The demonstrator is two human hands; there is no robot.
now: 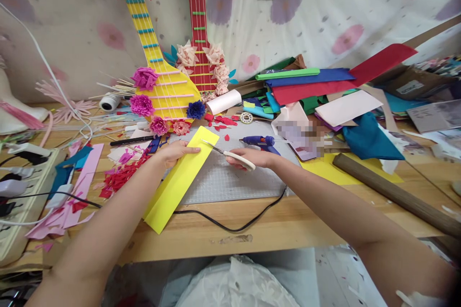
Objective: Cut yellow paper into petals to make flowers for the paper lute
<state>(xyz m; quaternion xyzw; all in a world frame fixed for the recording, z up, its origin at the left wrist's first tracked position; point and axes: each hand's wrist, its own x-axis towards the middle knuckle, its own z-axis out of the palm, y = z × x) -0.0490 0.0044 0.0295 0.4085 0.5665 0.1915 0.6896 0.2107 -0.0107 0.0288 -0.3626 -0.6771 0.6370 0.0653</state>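
Note:
My left hand [177, 152] pinches a long yellow paper strip [176, 189] near its upper end, thumb on top. The strip slants up to the right over a grey cutting mat [216, 187]. In my right hand [248, 157] is a pair of scissors [239, 159] with white handles. Their metal blades point left and meet the strip's upper part; I cannot tell how far they cut in. Just behind my right hand lies a blue glue gun [258, 141]. Small red paper pieces [223, 120] are scattered beyond the strip.
Two paper-flower-decorated guitar shapes, one yellow [169, 86] and one red [200, 64], lean at the back. Coloured paper [313, 88] piles up at right, near a brown tube [389, 192]. A power strip [32, 201] stands left. A black cable [230, 229] crosses the table's front.

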